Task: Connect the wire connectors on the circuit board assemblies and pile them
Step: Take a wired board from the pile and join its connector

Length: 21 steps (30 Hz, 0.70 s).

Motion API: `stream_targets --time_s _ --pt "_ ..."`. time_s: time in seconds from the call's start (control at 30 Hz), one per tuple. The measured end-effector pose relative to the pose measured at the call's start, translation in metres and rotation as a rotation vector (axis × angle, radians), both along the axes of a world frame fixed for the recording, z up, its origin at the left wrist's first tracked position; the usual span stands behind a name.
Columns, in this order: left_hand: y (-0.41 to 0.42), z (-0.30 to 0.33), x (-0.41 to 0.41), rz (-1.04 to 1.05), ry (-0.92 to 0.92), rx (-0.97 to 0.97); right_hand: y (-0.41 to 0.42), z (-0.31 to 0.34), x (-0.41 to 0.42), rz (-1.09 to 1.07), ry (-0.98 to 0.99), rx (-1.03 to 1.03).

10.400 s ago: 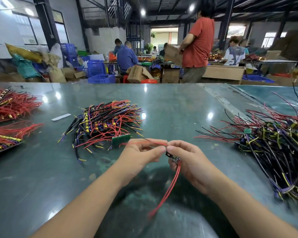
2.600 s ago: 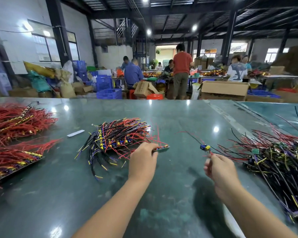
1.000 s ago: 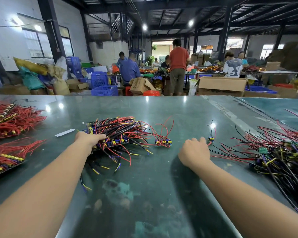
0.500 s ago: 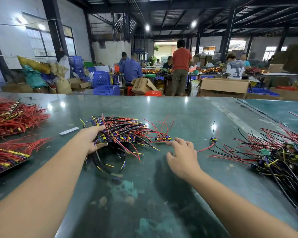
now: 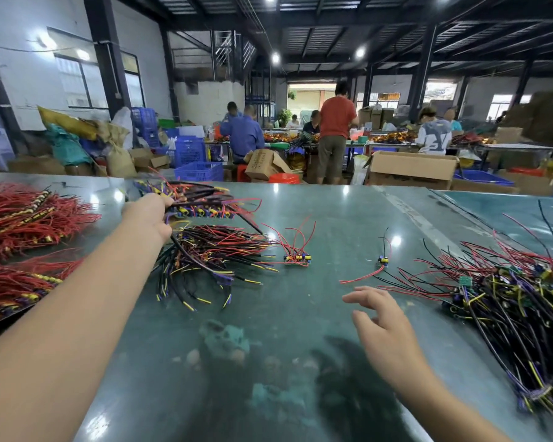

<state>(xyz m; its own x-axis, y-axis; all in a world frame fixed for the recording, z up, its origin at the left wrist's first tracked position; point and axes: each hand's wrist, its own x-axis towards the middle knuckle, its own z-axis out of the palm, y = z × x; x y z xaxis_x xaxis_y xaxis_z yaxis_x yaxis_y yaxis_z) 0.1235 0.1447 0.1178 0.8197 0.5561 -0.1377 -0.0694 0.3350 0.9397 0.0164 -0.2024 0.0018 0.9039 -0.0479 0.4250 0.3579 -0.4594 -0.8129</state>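
- Green worktop (image 5: pixel 300 314), busy workshop behind.
- Your left hand (image 5: pixel 149 215) grips a lifted bundle (image 5: pixel 198 199), apparently piling it.
- Your right hand (image 5: pixel 383 327) hovers released; next likely needs the loose assembly (image 5: pixel 382 261).

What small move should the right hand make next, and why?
Probably reach forward and pick up the lone assembly. The right hand hovers open and empty just short of it, while the left hand grips a lifted bundle of assemblies.

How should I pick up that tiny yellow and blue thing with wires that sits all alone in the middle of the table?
Pinch the small yellow and blue connector block itself, coming straight down from above. It lies flat on the table, apart from the piles, and is probably the stiffest part. Its thin wires look floppy and would likely just bend or swing.
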Motion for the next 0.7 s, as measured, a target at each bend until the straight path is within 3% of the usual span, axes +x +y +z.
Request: stream_targets --time_s 0.27,0.47,0.7 --pt "-0.034 0.021 -0.071 0.119 -0.364 -0.166 -0.005 -0.008 -0.015 0.07 0.073 -0.02" --pt "-0.105 -0.015 -0.111 -0.207 -0.386 -0.353 -0.001 0.003 -0.019 0.2 0.178 0.148" --pt "-0.17 -0.073 -0.121 -0.417 -0.335 -0.495 0.0 0.004 -0.028 0.493 0.345 0.216"
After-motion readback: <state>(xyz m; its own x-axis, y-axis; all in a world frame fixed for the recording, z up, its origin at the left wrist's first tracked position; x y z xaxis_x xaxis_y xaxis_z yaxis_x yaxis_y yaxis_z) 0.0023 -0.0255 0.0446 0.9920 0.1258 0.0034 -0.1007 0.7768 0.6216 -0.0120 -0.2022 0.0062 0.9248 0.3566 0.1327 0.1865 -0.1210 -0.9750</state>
